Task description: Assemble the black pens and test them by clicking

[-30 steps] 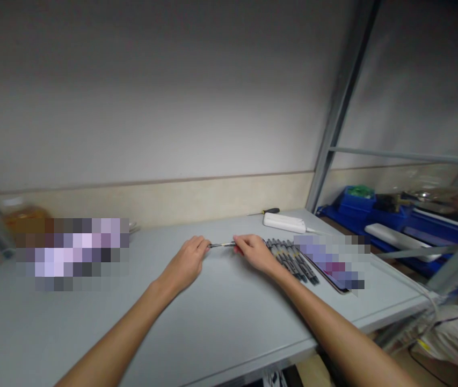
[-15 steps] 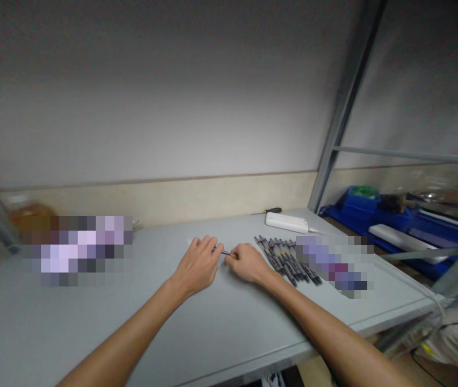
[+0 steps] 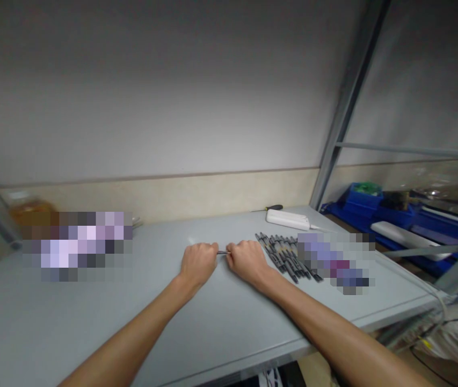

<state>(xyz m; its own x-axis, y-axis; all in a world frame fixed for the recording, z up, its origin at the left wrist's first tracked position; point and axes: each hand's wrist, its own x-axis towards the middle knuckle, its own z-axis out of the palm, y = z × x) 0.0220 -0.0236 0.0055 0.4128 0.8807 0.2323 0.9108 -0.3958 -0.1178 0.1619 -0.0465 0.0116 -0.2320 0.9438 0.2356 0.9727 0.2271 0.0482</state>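
Note:
Both hands are fisted knuckles-up over the middle of the grey table (image 3: 220,328), almost touching. My left hand (image 3: 198,263) and my right hand (image 3: 247,262) each grip one end of a thin dark pen (image 3: 223,252); only a short bit of it shows between the fists. Just right of my right hand lies a row of several dark pens (image 3: 285,255) side by side on the tabletop.
A white oblong device (image 3: 287,219) and a small black-handled screwdriver (image 3: 271,208) lie near the back wall. Blurred patches cover things at left and right of the table. A metal rack post (image 3: 345,107) stands at right, with blue bins (image 3: 398,215) beyond it.
My hands have closed in toward each other along the pen. A second ago a longer stretch of it showed between fingertips; now both hands are fisted with only a sliver visible.

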